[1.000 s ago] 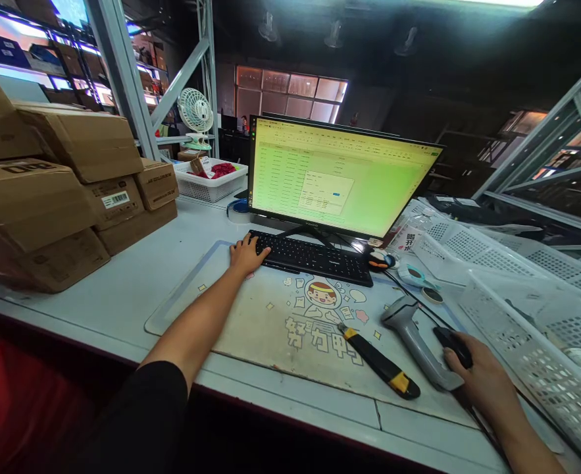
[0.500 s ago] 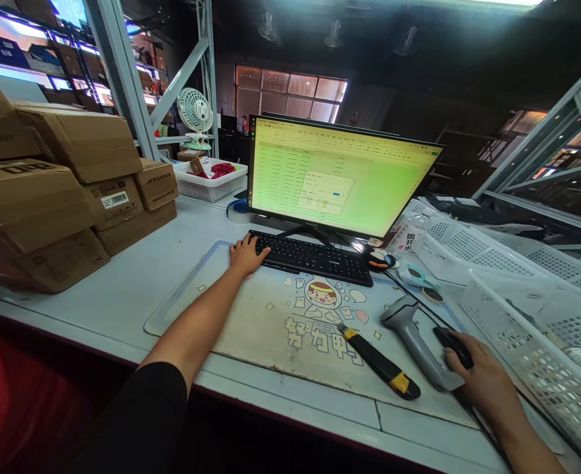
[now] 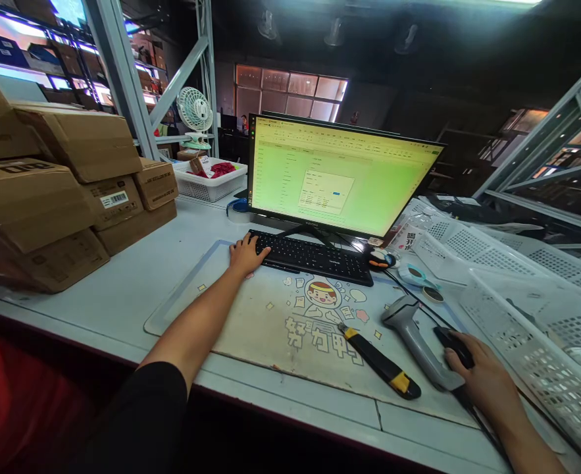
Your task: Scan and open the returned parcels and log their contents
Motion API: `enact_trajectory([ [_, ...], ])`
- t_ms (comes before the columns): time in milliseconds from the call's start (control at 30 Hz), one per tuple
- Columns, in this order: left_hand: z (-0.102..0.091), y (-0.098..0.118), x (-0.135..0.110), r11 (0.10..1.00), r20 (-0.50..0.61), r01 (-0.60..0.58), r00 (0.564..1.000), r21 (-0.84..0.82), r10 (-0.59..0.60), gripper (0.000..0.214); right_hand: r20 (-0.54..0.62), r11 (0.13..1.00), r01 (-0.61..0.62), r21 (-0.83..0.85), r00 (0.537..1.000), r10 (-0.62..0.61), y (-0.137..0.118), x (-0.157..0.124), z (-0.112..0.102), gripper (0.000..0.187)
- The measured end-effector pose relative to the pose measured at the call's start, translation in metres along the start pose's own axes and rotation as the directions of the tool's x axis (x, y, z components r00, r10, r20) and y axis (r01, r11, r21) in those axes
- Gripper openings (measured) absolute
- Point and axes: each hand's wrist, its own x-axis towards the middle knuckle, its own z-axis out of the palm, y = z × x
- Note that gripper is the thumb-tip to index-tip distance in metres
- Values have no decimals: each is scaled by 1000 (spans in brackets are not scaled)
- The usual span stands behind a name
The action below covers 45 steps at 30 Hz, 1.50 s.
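Head view: a person seated at a packing-station counter [image 3: 137, 283] works a computer two-handed. The left hand [image 3: 245, 255] lies palm down with fingers spread on the left end of the black keyboard [image 3: 314, 257], gripping nothing. The right hand [image 3: 482, 375] cups the black mouse [image 3: 452, 345] near the counter's right front edge, fingers curled over it, just beside a grey barcode scanner [image 3: 418, 342] lying on its side. A yellow-and-black utility knife [image 3: 379, 362] rests on the printed desk mat [image 3: 280, 329] between the two hands, apart from both. The monitor [image 3: 339, 178] stands behind the keyboard and shows a green-tinted table with a small dialog box at its middle.

Judged from this, the step is pointer work in that dialog: small wrist movements, keeping the mouse cable clear of the scanner, and the left hand staying parked on the keys would serve best.

Cardboard boxes [image 3: 63, 191] are stacked at the counter's left edge; white perforated baskets [image 3: 527, 309] crowd its right.

Against the picture a second earlier, both hands sit where they were; only the screen differs, with most of the table's rows of text gone and the dialog unchanged.
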Motion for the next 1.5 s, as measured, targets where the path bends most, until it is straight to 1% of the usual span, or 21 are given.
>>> enact_trajectory([
  [133,1,0,1,1000,-7,-2,1000,-5,2,72,-5,1000,6,11,1000,-6,2,0,0,65],
  [333,1,0,1,1000,-8,-2,1000,-7,2,72,27,1000,-26,2,999,26,0,1,-1,70],
  [567,2,0,1,1000,-11,0,1000,-7,-1,72,24,1000,-5,9,1000,5,0,1,-1,70],
  [667,2,-1,2,1000,-3,-2,1000,-3,2,73,34,1000,-22,0,999,22,-2,1,-2,70],
  [800,2,-1,2,1000,-7,-2,1000,2,2,72,16,1000,-18,-10,1000,18,-2,1,-1,69],
  [1033,3,-1,3,1000,-10,-3,1000,-6,2,73,-21,999,20,-36,1000,-21,6,3,4,68],
  [1200,2,-1,2,1000,-13,0,1000,0,0,72,-7,999,-2,-32,1000,1,11,4,7,69],
  [1300,1,0,1,1000,-8,2,1000,-5,-2,72,5,999,9,-35,1000,-9,13,4,8,69],
  [1500,1,1,1,1000,-7,12,1000,-8,-12,70,-3,1000,-1,-27,1000,1,10,4,7,68],
])
